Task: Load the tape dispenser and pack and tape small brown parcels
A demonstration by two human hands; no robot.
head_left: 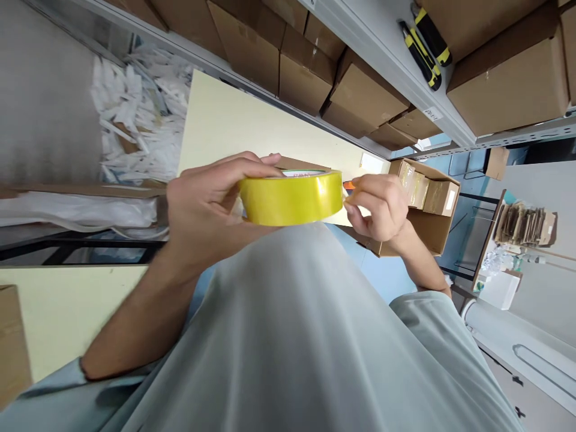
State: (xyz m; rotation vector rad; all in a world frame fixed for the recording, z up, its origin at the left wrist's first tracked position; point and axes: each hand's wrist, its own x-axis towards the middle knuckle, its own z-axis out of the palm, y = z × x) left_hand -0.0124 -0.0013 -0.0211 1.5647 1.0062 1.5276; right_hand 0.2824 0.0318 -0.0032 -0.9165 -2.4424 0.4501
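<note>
A wide roll of yellow packing tape (291,197) is held up in front of my chest. My left hand (202,207) is wrapped round its left side, thumb lying over the top rim. At the roll's right edge my right hand (375,207) has its fingers pinched together against the tape. A small orange thing (349,185) shows just behind those fingertips; I cannot make out what it is. My pale grey shirt fills the lower part of the view.
A pale yellow tabletop (234,129) lies behind the hands. An open carton (427,204) holds wrapped packets. Shelves above carry brown boxes (306,75) and two yellow-black utility knives (425,45). A bin of white scraps (135,114) sits at left.
</note>
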